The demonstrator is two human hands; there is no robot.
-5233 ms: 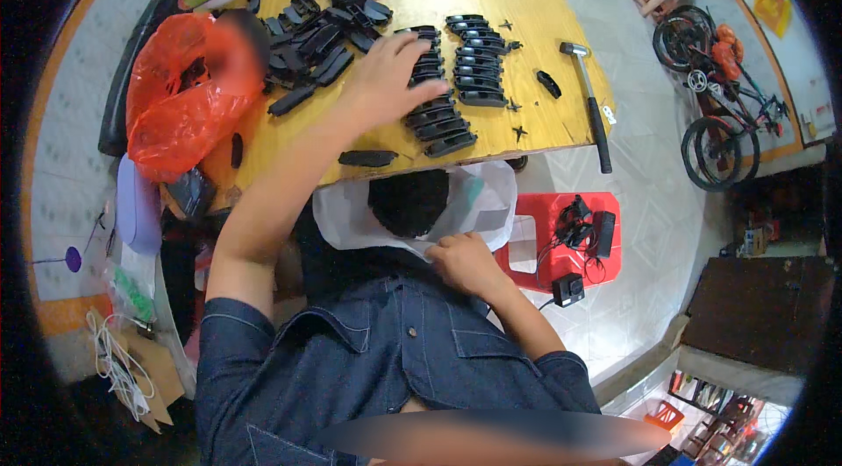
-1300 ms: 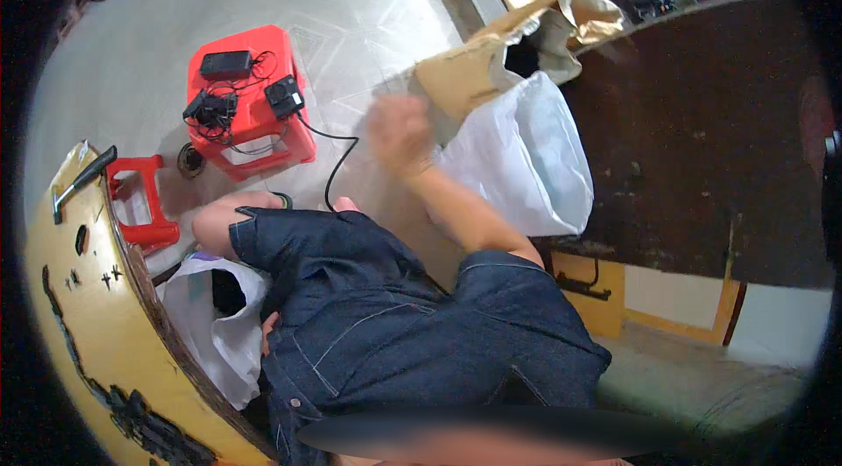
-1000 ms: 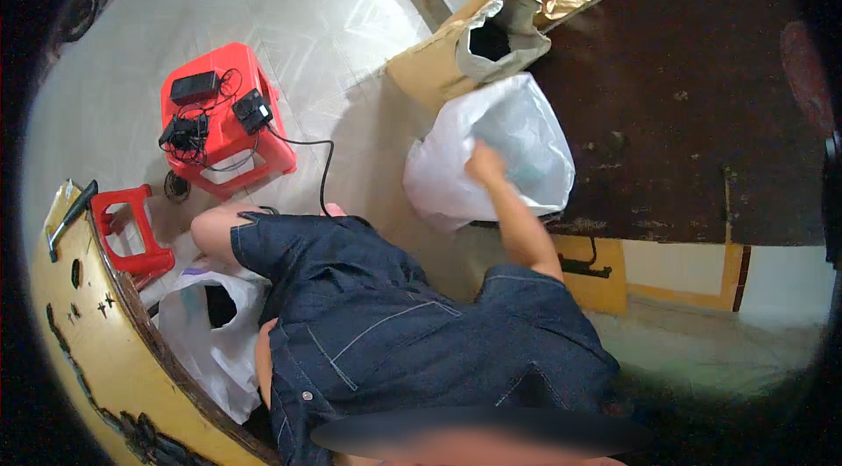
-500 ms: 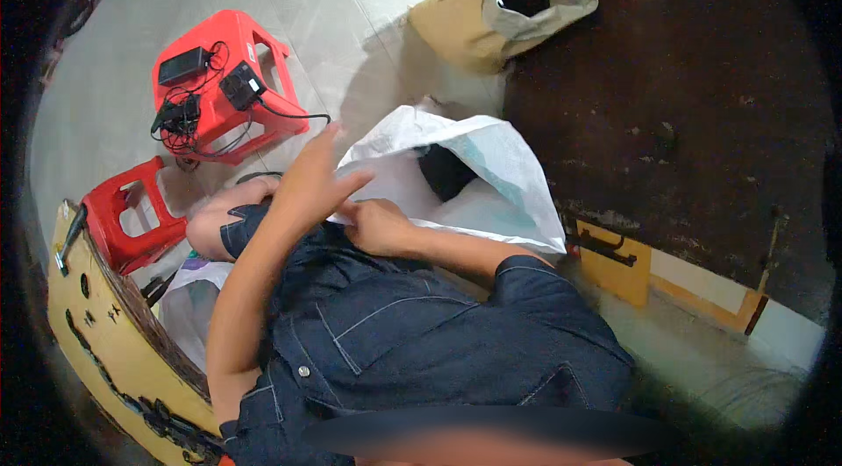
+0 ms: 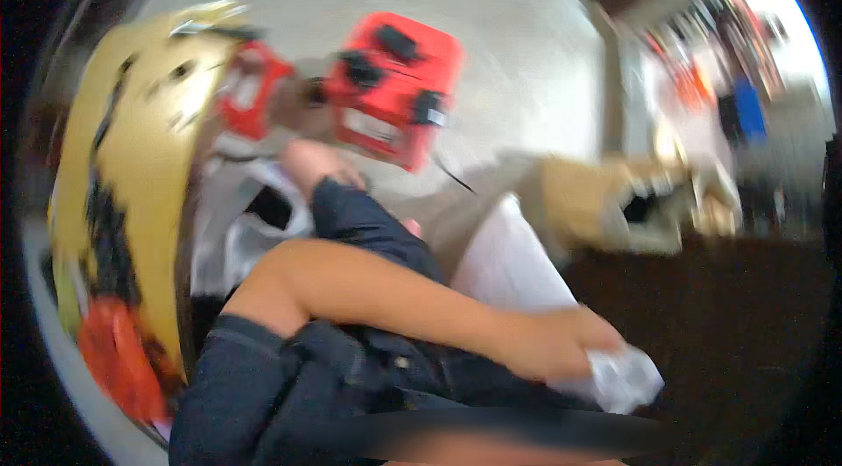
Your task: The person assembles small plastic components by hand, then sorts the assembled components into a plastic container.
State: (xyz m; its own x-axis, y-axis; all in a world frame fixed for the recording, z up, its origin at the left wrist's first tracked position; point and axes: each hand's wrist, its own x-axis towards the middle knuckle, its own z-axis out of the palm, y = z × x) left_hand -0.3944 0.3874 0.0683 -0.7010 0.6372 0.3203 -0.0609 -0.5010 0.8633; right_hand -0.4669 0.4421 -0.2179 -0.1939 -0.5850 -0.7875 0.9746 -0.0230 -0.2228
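My left arm reaches across my body to the right. Its hand (image 5: 557, 343) is closed round the gathered top of a white sack (image 5: 513, 268). A crumpled end of the sack bunches out beyond my fingers, and its body hangs down between my knees and the dark tabletop. The picture is smeared, so single fingers are hard to make out. My right hand does not show.
A red stool (image 5: 399, 71) with black adapters and cables stands ahead, beside a smaller red stool (image 5: 248, 93). The yellow workbench (image 5: 145, 141) lies left, near another white bag (image 5: 215, 229). An open brown paper sack (image 5: 583, 203) stands by the dark tabletop (image 5: 702, 317) at right.
The view has swung to the right. My left hand moved rightward and now grips the sack, whose open mouth is gathered closed. My right hand has gone out of sight.
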